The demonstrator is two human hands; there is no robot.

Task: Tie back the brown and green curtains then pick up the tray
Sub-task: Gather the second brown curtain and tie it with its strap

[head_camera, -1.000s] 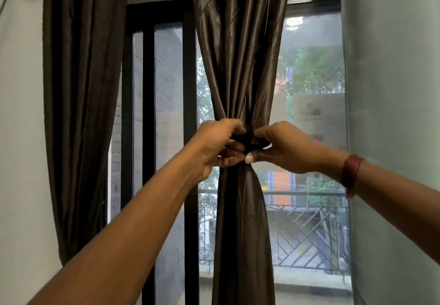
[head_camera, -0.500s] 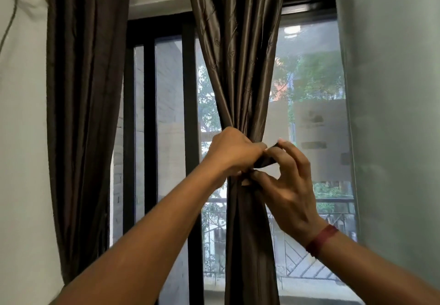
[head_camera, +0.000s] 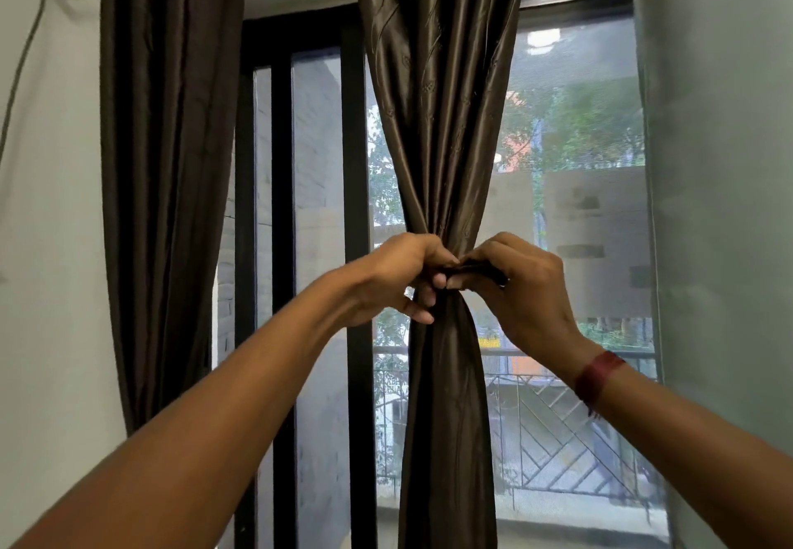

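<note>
A tall dark-framed window (head_camera: 356, 162) fills the middle of the frame, with a balcony railing and trees beyond the glass. Down the right edge hangs the pale green curtain (head_camera: 725, 205), loose and not tied. At the left of the frame the left brown curtain (head_camera: 171, 162) also hangs straight and free. The middle brown curtain (head_camera: 442, 119) runs top to bottom through the centre, its long axis upright, pinched to a narrow waist just above mid-height and flaring out again below. The two hands meet at that waist. The left hand (head_camera: 399, 278) comes in from the lower left with its fingers curled against the gathered cloth and round one end of the tie. The right hand (head_camera: 523, 291), a red band (head_camera: 598, 375) at its wrist, comes in from the lower right and pinches the other end. The dark tie (head_camera: 476, 269) lies crosswise to the curtain, level between the fingertips, so closing it looks like a matter of drawing the ends together in front of the folds. Both hands sit equally close to it. The green curtain is nearer the right hand. No tray is in sight.
</note>
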